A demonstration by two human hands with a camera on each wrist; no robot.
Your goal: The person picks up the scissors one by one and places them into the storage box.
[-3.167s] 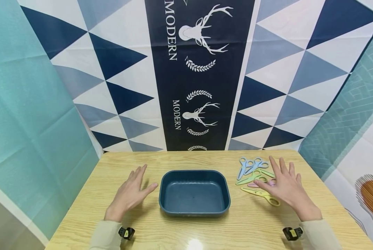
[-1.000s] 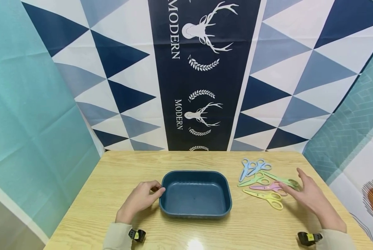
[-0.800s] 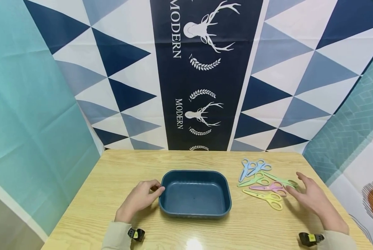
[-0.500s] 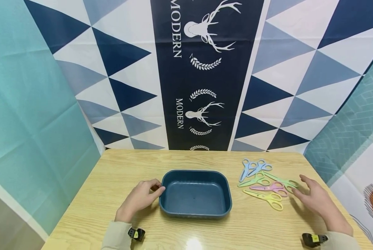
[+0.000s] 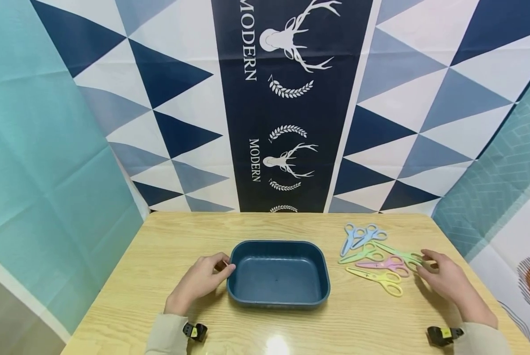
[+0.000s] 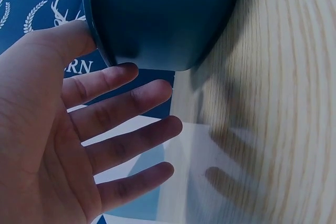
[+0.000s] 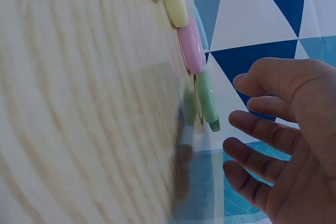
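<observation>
A dark blue plastic tray (image 5: pixel 278 303) stands on the table. At its left end my left hand (image 5: pixel 198 282) pinches the rim between thumb and index finger, and the other fingers (image 6: pixel 134 140) extend outside the wall. My right hand (image 5: pixel 449 283), loosely curled and holding nothing, is beside the handles of the rightmost green scissors (image 5: pixel 389 249). The right wrist view shows a small gap between its fingertips and the green handle (image 7: pixel 207 95). Pink scissors (image 5: pixel 373 265) and yellow scissors (image 5: pixel 369 275) lie just left of that hand.
Another pair of green scissors (image 5: pixel 354 257) and two blue pairs (image 5: pixel 348 244) lie farther back in the same cluster. Patterned cloth (image 5: pixel 291 108) hangs behind the wooden table (image 5: pixel 327 330); pale teal cloth (image 5: pixel 60 162) hangs at the left.
My left hand has moved right from above the table and taken hold of the tray rim. My right hand, earlier spread over the scissors, has moved right and lower, beside the green handles.
</observation>
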